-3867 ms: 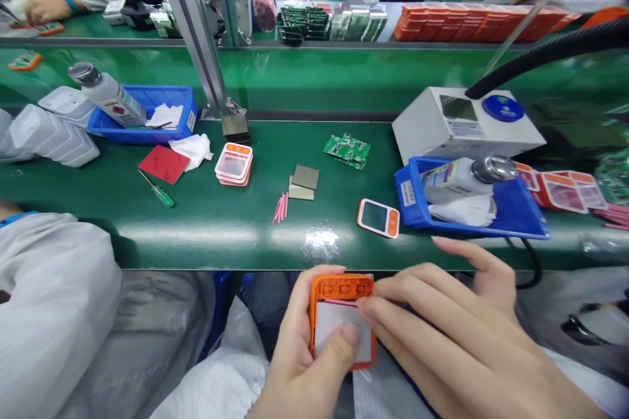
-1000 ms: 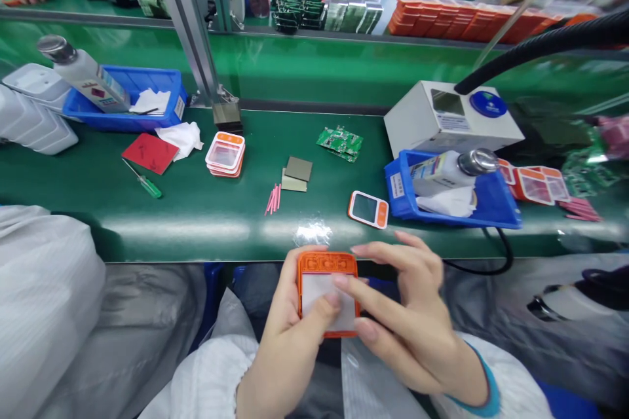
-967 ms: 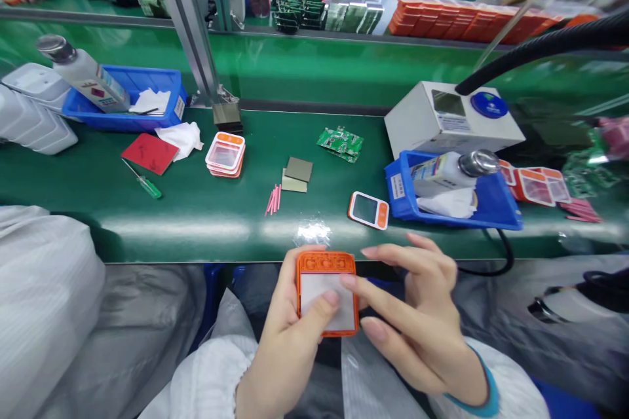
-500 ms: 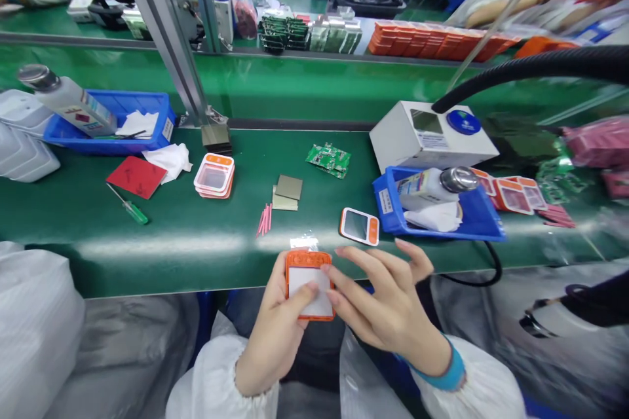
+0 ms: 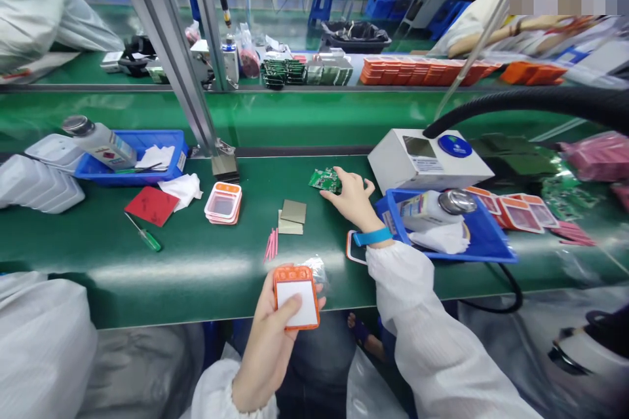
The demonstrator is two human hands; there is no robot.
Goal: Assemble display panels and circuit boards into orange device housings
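My left hand (image 5: 275, 327) is closed around an orange plastic casing (image 5: 278, 275) with a white panel (image 5: 302, 311) in it. The thumb lies across the panel. My right hand (image 5: 354, 196) is stretched over the bench, thumb and fingers apart at the near and far edges of green circuit boards (image 5: 323, 178). Whether the fingertips touch them I cannot tell. An orange and white device (image 5: 350, 247) lies partly hidden under my right wrist. Left of the boards are flat grey-brown panels (image 5: 293, 211) and thin pink strips (image 5: 271, 245).
Stacked orange-white frames (image 5: 223, 203), a red sheet (image 5: 151, 205) and a green screwdriver (image 5: 150, 240) lie to the left. A blue tray (image 5: 484, 249) with a bottle and a white box (image 5: 407, 157) stand to the right. A metal post (image 5: 167, 46) rises at the back.
My right hand has left the casing and moved forward to the circuit boards. My left hand keeps the casing, slightly lower and further left. The view has tilted up.
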